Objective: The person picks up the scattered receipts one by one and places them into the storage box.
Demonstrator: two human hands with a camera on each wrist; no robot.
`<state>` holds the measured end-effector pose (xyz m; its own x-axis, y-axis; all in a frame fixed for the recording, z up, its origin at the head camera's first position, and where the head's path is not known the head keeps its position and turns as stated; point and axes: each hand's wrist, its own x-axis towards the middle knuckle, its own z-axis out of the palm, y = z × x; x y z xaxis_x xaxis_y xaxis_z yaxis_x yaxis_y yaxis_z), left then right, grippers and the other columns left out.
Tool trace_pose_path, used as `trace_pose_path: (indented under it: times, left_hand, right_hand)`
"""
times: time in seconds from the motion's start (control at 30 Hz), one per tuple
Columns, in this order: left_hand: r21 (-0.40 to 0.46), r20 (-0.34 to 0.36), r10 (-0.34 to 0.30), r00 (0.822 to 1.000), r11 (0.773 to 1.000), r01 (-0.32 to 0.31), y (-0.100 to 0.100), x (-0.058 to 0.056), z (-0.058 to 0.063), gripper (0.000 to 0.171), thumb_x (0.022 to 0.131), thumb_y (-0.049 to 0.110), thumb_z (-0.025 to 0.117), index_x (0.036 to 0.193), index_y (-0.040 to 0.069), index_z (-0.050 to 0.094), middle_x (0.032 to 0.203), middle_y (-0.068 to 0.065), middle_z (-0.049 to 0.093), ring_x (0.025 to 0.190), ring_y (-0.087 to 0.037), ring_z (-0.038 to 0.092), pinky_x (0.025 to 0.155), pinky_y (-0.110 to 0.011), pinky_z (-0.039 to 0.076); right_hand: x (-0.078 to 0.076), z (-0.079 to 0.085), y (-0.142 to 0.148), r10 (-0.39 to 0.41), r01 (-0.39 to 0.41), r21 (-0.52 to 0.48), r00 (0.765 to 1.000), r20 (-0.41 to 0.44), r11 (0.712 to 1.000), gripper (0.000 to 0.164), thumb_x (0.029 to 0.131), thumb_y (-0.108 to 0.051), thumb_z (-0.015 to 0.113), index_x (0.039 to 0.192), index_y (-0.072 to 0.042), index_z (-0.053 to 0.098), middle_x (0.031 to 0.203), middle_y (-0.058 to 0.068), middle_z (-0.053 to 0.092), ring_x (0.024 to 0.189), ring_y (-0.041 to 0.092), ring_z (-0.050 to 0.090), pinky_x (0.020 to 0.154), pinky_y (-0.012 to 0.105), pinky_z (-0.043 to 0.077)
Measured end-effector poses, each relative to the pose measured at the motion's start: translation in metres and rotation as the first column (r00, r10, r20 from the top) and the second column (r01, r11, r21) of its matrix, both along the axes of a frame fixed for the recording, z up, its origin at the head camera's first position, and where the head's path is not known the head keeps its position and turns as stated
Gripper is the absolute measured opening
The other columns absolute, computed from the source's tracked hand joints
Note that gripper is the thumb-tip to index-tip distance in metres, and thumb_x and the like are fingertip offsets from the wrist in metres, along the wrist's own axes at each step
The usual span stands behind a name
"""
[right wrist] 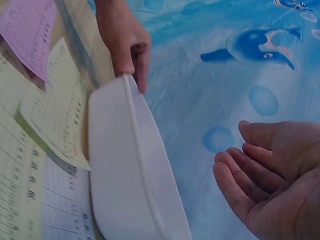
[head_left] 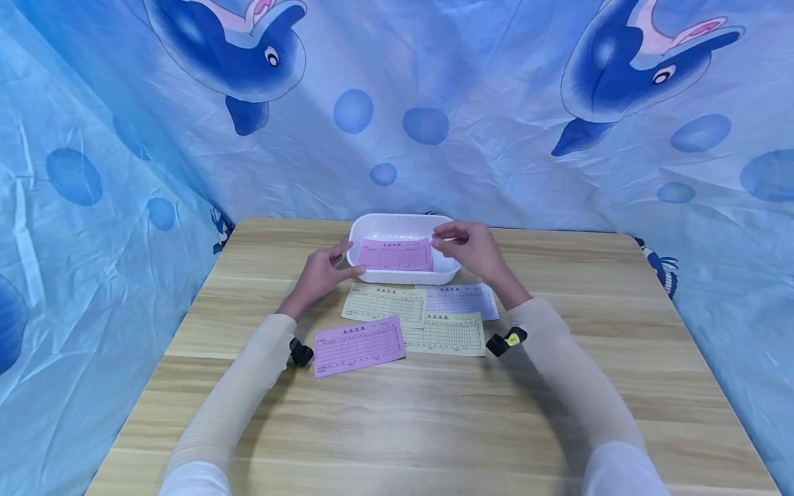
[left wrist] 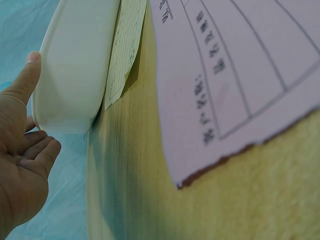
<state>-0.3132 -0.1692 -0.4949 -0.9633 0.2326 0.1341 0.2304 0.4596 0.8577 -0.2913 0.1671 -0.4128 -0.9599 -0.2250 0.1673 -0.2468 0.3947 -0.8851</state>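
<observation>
A white plastic tray [head_left: 404,277] stands at the back of the table with a pink printed form [head_left: 395,255] lying in it. My left hand [head_left: 318,277] holds the tray's left end; in the left wrist view its thumb lies against the tray wall [left wrist: 75,65] and the fingers curl near the end. Over the tray's right end hovers my right hand [head_left: 474,251], its fingers loosely bent. The right wrist view shows that hand [right wrist: 285,175] with nothing in it, apart from the tray [right wrist: 112,150].
In front of the tray, a pale yellow form [head_left: 381,303], a bluish-white form [head_left: 462,302] and another yellow form [head_left: 449,334] overlap. A second pink form [head_left: 360,346] lies nearest, at the left. A blue dolphin-print curtain [head_left: 397,83] hangs behind the wooden table [head_left: 397,427].
</observation>
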Motion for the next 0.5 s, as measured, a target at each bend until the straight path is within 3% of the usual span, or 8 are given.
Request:
trace_pose_path:
  times: [0.2,0.5]
  left_hand:
    - [0.007,0.012,-0.003,1.0,1.0,0.003,0.001,-0.001,0.0,0.086,0.08,0.038,0.088,0.149,0.004,0.049,0.16,-0.013,0.038,0.146,-0.03,0.042,0.119,-0.04,0.042]
    - [0.005,0.02,0.006,1.0,1.0,-0.006,0.0,0.0,0.0,0.085,0.08,0.037,0.088,0.149,0.005,0.049,0.16,-0.011,0.038,0.146,-0.028,0.042,0.118,-0.037,0.043]
  right_hand:
    - [0.023,-0.019,-0.006,0.04,-0.042,0.073,0.999,0.017,0.996,0.031,0.094,-0.023,0.077,0.12,-0.007,0.073,0.113,0.007,0.075,0.097,0.021,0.072,0.08,0.036,0.065]
    - [0.051,-0.048,-0.027,0.123,-0.128,0.049,0.988,0.095,0.991,0.036,0.092,-0.023,0.079,0.122,-0.005,0.072,0.118,0.007,0.074,0.099,0.021,0.073,0.082,0.032,0.065]
